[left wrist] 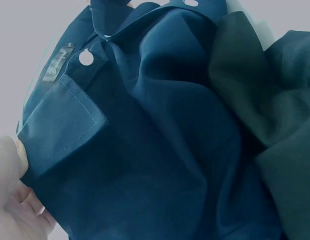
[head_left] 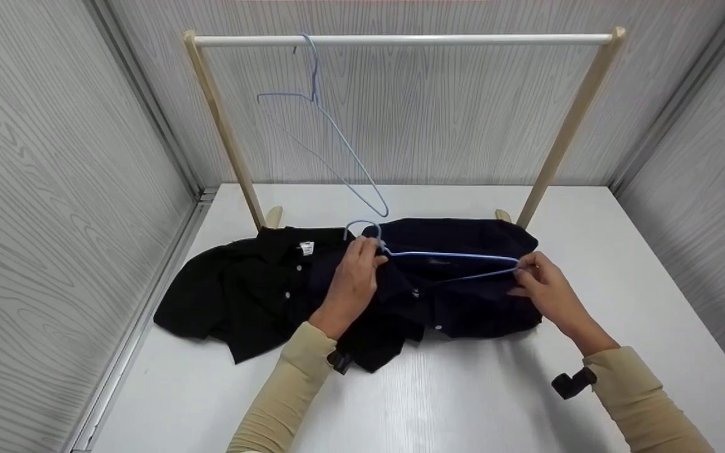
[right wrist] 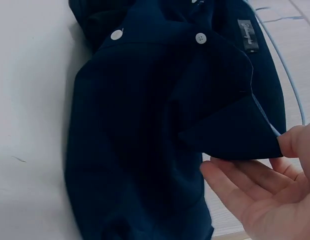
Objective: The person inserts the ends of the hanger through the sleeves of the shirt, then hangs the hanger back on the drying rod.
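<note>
A navy shirt (head_left: 488, 314) with white buttons lies spread on the table, a blue wire hanger (head_left: 457, 255) along its upper part. My left hand (head_left: 353, 277) grips at the hanger's neck, just below the hook. In the left wrist view, its thumb and fingers hold the edge of the shirt's collar (left wrist: 65, 125). My right hand (head_left: 545, 286) pinches at the hanger's right end; the right wrist view shows thumb and fingers on a collar point (right wrist: 245, 132) beside the hanger wire (right wrist: 290, 85). A dark label (right wrist: 249, 36) shows inside the collar.
A black shirt (head_left: 211, 283) lies to the left, against the navy one. Behind stands a rack with a white rod (head_left: 438, 40) and wooden legs (head_left: 564, 138). A second blue hanger (head_left: 353, 154) hangs from the rod. Walls (head_left: 35, 189) enclose the white table (head_left: 463, 396).
</note>
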### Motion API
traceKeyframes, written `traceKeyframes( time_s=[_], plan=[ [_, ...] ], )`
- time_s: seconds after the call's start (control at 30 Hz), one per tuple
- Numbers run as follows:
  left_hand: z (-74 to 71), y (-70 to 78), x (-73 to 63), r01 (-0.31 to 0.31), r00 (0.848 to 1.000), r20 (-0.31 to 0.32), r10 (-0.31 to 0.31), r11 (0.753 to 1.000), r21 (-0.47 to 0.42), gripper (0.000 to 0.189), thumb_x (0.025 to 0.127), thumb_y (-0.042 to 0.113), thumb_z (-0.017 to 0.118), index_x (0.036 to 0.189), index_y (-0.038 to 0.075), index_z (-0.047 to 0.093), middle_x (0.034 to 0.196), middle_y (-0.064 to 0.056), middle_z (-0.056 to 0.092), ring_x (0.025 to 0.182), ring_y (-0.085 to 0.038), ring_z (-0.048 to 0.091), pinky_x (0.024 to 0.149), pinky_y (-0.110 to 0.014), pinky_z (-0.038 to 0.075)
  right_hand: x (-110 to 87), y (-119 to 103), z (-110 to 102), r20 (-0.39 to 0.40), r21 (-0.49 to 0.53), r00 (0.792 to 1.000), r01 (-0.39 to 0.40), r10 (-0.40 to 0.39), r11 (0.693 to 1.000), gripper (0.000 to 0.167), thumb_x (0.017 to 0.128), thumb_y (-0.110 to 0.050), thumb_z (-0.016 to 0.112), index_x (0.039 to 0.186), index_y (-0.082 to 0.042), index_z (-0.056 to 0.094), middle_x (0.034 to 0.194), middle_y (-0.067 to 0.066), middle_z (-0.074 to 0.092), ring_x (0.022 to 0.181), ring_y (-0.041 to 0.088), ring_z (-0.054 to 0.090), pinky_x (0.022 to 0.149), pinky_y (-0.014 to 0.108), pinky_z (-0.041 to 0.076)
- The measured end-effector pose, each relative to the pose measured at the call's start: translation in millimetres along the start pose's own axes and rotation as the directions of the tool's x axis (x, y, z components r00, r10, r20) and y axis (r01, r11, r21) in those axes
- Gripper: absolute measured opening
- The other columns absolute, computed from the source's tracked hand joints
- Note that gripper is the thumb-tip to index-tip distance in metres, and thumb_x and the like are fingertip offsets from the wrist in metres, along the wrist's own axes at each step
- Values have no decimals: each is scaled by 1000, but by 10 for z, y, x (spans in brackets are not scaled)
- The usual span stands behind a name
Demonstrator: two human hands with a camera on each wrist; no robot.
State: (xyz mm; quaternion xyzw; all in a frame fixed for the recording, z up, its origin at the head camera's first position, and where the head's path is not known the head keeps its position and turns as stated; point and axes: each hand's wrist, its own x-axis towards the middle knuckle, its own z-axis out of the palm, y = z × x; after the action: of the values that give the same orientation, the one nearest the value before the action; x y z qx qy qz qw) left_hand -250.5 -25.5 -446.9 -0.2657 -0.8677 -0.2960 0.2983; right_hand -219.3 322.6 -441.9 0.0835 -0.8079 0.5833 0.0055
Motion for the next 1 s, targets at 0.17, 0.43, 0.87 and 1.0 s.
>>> traceKeyframes(
  time_s=[0.17, 0.43, 0.87, 1.0],
  plan=[
    [-5, 6, 11, -47, 999, -9, 47, 998, 29, 17, 103, 12, 51, 109, -2, 59, 97, -10, 53, 91, -21, 56, 81, -28, 54, 1, -83, -73, 11, -152, 999, 51, -50, 987, 14, 103, -3, 45, 110, 9, 44, 107, 16, 54, 89, 1, 62, 78, 29, 60],
    [9, 14, 41, -91, 995, -32, 93, 994, 69, 13, 102, 7, 52, 107, 0, 62, 97, -9, 55, 93, -21, 58, 83, -26, 54, 0, -202, -163, 15, -405, 988, 146, -153, 903, 10, 101, -3, 49, 108, 4, 49, 105, 25, 69, 80, 10, 70, 70, 24, 58],
    [15, 58, 51, -96, 995, 7, 96, 987, 127, 14, 101, 6, 54, 111, 2, 63, 97, -8, 57, 95, -20, 58, 87, -26, 54, 20, -288, -149, -28, -510, 973, 184, -230, 840, 4, 98, -1, 51, 100, 2, 52, 84, 16, 72, 66, 5, 60, 58, 16, 46],
    [7, 91, 54, -121, 993, 9, 121, 983, 139, 13, 100, 5, 55, 110, 2, 64, 96, -8, 57, 92, -20, 58, 86, -27, 53, 32, -314, -150, -45, -535, 970, 179, -240, 826, 5, 97, -2, 50, 100, 2, 52, 79, 14, 71, 62, 2, 58, 56, 16, 46]
  ],
)
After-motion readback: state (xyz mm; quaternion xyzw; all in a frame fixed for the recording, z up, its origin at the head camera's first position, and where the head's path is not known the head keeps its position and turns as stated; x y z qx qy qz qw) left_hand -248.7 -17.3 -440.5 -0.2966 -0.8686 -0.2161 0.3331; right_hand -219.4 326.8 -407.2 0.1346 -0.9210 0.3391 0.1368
